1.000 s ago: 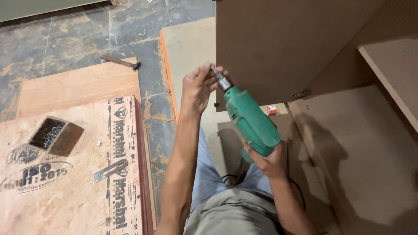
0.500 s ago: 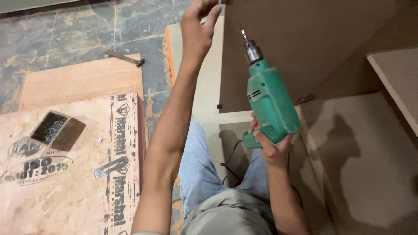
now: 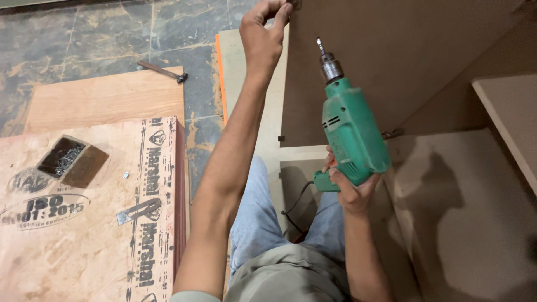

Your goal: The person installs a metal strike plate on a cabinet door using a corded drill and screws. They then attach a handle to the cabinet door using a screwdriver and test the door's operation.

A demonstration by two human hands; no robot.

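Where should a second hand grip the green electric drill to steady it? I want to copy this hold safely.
Grip the green electric drill around its wide plastic body, coming from the person's left, its open side. The right hand already fills the handle at the bottom, and the metal chuck and bit point up toward the brown board, so keep below them.

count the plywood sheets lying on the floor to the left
2: a printed sheet nearest, bearing a small box of screws, and a plain sheet beyond it. More may lie hidden underneath.

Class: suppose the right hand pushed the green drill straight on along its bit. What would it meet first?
Probably the upright brown board: the right hand aims the green drill up at its face, though the gap is unclear.
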